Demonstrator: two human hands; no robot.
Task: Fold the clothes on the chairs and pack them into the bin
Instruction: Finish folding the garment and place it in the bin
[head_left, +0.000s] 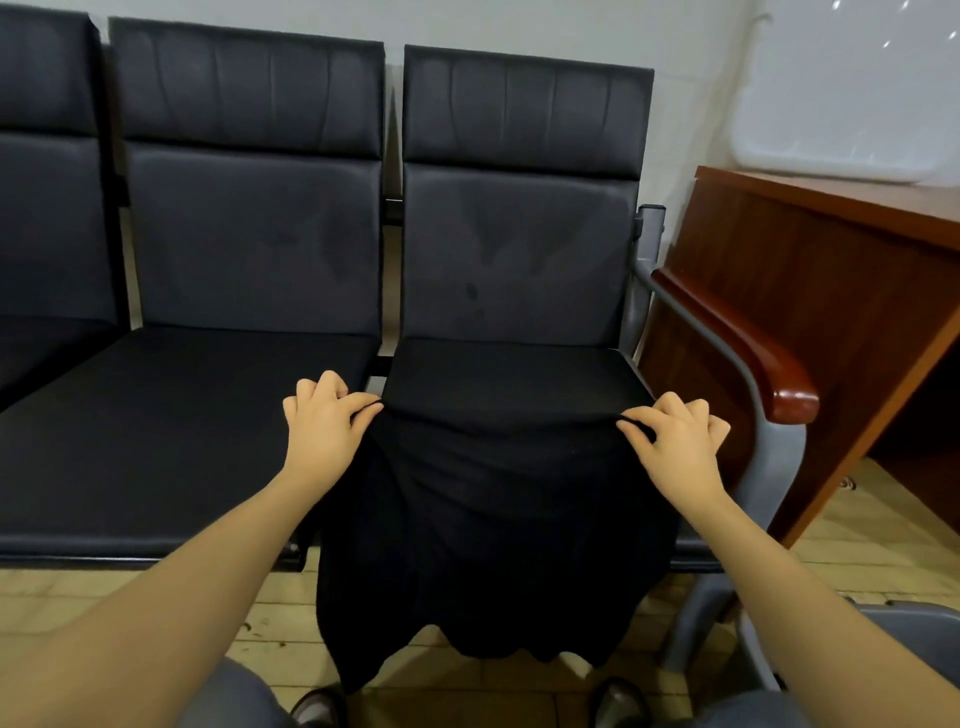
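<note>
A black garment (493, 519) hangs over the front edge of the rightmost chair seat (514, 376), its lower part drooping toward the floor. My left hand (324, 421) pinches its top left corner between thumb and fingers. At the top right corner, my right hand (672, 436) pinches the cloth the same way. The top edge is stretched straight between both hands above the seat. A white plastic bin (841, 104) stands on the wooden desk at the upper right.
A row of dark padded chairs (249, 249) runs along the wall. The right chair has a wooden armrest (737, 338) on a grey metal frame. A brown wooden desk (810, 291) stands to its right. Another grey chair part (914, 639) shows at lower right.
</note>
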